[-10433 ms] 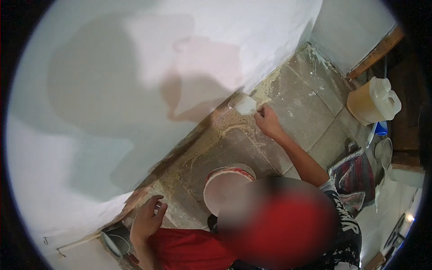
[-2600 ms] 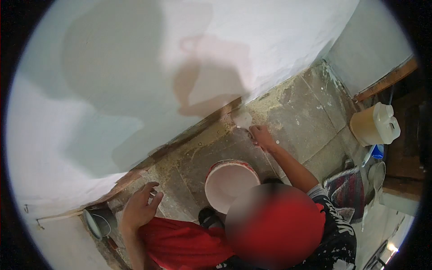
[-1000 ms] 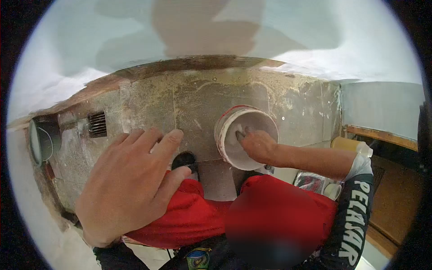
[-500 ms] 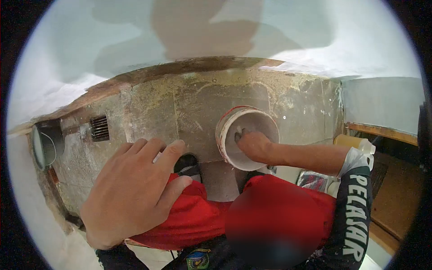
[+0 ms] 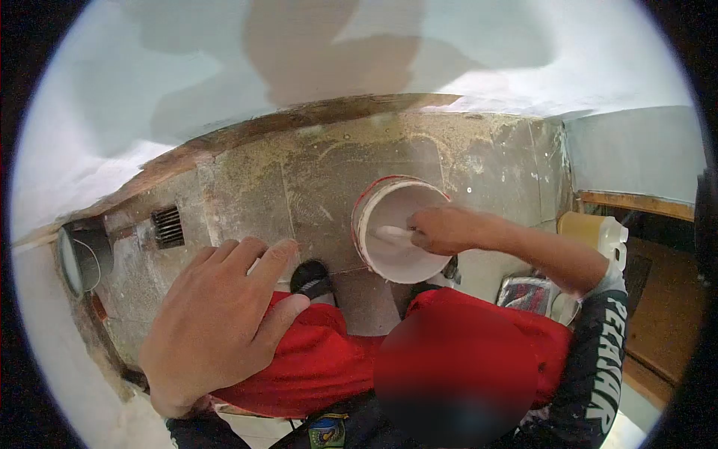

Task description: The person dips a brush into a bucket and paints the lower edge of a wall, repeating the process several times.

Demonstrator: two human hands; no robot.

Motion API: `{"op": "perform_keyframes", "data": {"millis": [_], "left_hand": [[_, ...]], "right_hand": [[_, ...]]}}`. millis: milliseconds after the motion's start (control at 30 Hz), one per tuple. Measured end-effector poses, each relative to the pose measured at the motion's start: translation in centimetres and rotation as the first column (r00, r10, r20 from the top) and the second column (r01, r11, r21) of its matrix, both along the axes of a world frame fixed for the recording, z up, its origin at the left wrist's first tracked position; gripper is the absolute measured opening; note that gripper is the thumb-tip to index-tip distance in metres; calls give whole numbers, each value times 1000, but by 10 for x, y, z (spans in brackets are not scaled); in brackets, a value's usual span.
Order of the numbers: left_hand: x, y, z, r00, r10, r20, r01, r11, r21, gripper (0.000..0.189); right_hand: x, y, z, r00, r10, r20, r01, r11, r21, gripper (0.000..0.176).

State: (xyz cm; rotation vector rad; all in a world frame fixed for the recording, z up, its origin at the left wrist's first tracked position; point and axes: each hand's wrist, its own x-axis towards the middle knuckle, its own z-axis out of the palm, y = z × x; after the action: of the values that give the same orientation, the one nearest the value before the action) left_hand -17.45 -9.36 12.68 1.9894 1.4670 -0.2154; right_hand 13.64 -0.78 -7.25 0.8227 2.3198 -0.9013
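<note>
My right hand [image 5: 446,230] reaches into a white bucket [image 5: 411,266] with a reddish rim, standing on the floor between my feet and the wall. Its fingers are closed on a pale, rounded, elongated object [image 5: 392,234], whose kind I cannot make out. The bucket's inside looks whitish. My left hand [image 5: 217,322] hovers above my left thigh, palm down. Its fingers are stretched out and nothing is seen in it; a small pale patch shows between two fingers.
Worn, stained floor tiles [image 5: 329,187] meet a pale wall [image 5: 336,52] ahead. A floor grate [image 5: 167,227] and a dark round container [image 5: 84,258] lie to the left. To the right stand a jug of yellowish liquid [image 5: 585,230] and a plastic-wrapped pack [image 5: 522,292].
My right hand has shifted up and right toward the bucket's right rim, and the pale object in it shows more clearly. My left hand stays nearly where it was.
</note>
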Motion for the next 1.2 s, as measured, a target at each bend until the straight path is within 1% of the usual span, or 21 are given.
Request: {"op": "perform_keyframes", "data": {"millis": [33, 67, 133, 167, 233, 267, 367, 467, 533, 567, 633, 667, 733, 867, 933, 967, 1033, 1067, 1100, 1167, 1200], "left_hand": [[1, 1, 1, 1000, 6, -13, -6, 1000, -23, 51], [2, 1, 2, 1000, 12, -26, -13, 999, -44, 52], [2, 1, 3, 999, 16, -31, -17, 999, -43, 52], [2, 0, 3, 999, 23, -33, -24, 999, -43, 52], [1, -3, -2, 1000, 14, -9, -14, 999, 29, 48], [2, -4, -3, 1000, 5, 14, -6, 995, 99, 45], [6, -2, 0, 1000, 9, -17, -8, 998, 56, 46], [7, 0, 0, 1000, 3, -7, -3, 999, 49, 46], [9, -1, -1, 1000, 9, -13, -8, 998, 58, 46], [9, -1, -2, 1000, 21, -15, -20, 998, 62, 46], [11, 2, -2, 999, 27, -28, -26, 999, 40, 46], [12, 4, -2, 998, 37, -41, -36, 999, 16, 46], [12, 6, -3, 999, 30, -32, -30, 1000, 8, 47], [16, 8, -6, 1000, 28, -5, -28, 998, 47, 46], [17, 11, -6, 1000, 14, -13, -14, 999, 39, 46], [17, 13, -6, 1000, 7, -16, -6, 1000, 25, 46], [17, 15, -6, 1000, 7, -27, -7, 1000, 14, 46], [17, 17, -5, 999, 16, -40, -16, 1000, -7, 46], [15, 19, -6, 999, 1, -45, 0, 1000, 3, 46], [13, 22, -10, 998, 39, -51, -40, 999, -35, 45], [13, 24, -12, 998, 35, -55, -37, 999, -26, 45]], "right_hand": [[7, 5, 10, 991, -75, -111, 65, 993, -96, 26], [10, 11, 21, 990, -77, -114, 67, 993, -94, 26], [15, 20, 45, 997, -81, -8, 74, 941, -332, 28], [18, 23, 55, 996, -84, -9, 76, 941, -330, 28], [26, 27, 70, 936, -295, 193, 352, 748, -563, 28], [36, 27, 66, 935, -298, 193, 354, 748, -562, 28], [65, 26, 53, 928, -342, 149, 353, 673, -650, 29], [79, 23, 55, 877, -472, 86, 388, 591, -708, 27], [88, 25, 55, 818, -553, 159, 458, 458, -761, 25], [91, 26, 55, 815, -558, 156, 460, 459, -760, 25], [97, 27, 54, 740, -624, 253, 546, 336, -768, 26], [101, 27, 50, 737, -628, 250, 547, 337, -767, 26], [108, 24, 39, 642, -717, 271, 539, 171, -825, 32], [114, 21, 20, 619, -747, 244, 453, 86, -888, 29], [117, 24, 21, 563, -803, 198, 378, 37, -925, 29], [120, 26, 21, 555, -810, 189, 377, 42, -925, 29], [129, 30, 20, 343, -939, -11, 386, 152, -910, 31], [142, 34, -7, 407, -832, -376, 456, 542, -706, 31], [143, 36, -11, 392, -835, -387, 461, 542, -703, 31], [141, 42, -17, 151, -981, -118, 363, 166, -917, 27], [132, 41, -22, 65, -994, -85, 476, 105, -873, 26]]}}
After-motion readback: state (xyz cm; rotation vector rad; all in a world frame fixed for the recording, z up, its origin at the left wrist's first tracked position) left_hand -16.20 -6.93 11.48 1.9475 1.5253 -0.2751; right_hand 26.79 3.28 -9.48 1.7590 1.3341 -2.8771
